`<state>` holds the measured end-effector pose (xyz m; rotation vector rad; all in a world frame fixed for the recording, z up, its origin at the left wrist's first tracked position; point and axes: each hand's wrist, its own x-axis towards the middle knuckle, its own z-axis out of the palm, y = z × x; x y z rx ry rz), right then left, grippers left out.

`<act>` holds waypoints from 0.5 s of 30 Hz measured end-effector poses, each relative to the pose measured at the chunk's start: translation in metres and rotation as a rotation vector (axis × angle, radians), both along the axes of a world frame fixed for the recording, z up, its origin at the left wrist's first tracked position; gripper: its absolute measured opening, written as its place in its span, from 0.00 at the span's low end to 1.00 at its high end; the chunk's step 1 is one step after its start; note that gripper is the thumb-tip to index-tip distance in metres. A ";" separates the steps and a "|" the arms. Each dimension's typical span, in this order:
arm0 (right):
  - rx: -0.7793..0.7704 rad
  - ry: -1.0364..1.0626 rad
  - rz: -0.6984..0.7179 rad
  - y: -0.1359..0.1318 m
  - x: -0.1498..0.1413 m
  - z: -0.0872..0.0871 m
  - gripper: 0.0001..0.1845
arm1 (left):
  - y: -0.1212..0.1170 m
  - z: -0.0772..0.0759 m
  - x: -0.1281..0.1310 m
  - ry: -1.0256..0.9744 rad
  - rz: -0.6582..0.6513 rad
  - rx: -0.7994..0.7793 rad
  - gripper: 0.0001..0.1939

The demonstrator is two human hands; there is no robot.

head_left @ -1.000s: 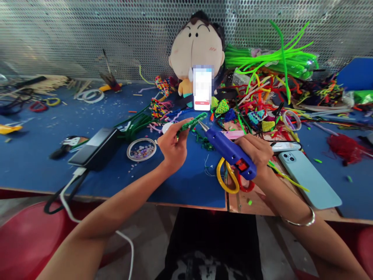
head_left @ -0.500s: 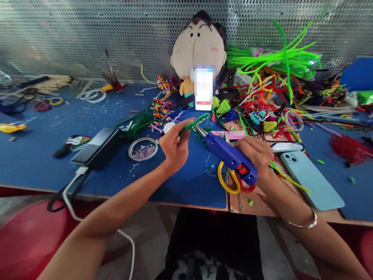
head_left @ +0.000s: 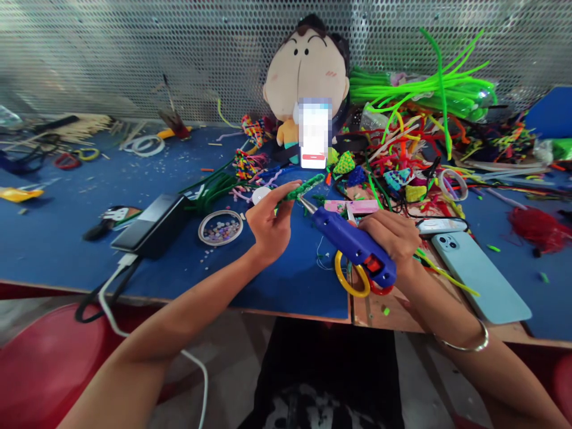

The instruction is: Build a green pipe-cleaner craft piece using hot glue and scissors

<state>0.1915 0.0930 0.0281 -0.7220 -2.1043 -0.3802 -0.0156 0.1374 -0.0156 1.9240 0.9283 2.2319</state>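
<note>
Forearms are reaching in from the bottom edge over a dark lap, crossing the front lip of the bench (head_left: 286,280), a flat blue-topped surface with a bare wooden strip at the right. Yellow and red scissor loops (head_left: 355,283) are lying on that strip, just under the right hand (head_left: 391,238), which is wearing a thin metal bangle at the wrist and wrapping its grip around the handle of a smooth blue plastic glue gun (head_left: 353,241). The gun is tilting up and leftward, its metal nozzle touching a fuzzy green twisted pipe cleaner piece (head_left: 304,189). The left hand (head_left: 268,223) is pinching that piece between thumb and fingers, holding it above the bench, wrist bent back. A pale green phone (head_left: 480,277) is lying flat to the right, and a black power bank (head_left: 149,226) with a white cable is sitting to the left beside a round dish of beads (head_left: 220,227). Farther back, tangled pipe cleaners (head_left: 420,95) in neon green, red and yellow are heaping up. A plush doll (head_left: 308,74) is leaning against a perforated metal wall (head_left: 134,53).
</note>
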 end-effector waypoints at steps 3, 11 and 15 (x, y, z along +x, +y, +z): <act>0.007 -0.003 -0.003 -0.001 -0.001 0.000 0.17 | -0.001 0.001 0.000 0.024 0.023 -0.005 0.17; -0.002 -0.004 -0.002 -0.003 -0.001 0.000 0.22 | -0.001 0.001 0.000 0.025 0.012 -0.008 0.17; -0.011 -0.002 -0.001 -0.003 -0.001 0.001 0.22 | 0.000 0.000 -0.001 0.031 0.019 -0.015 0.16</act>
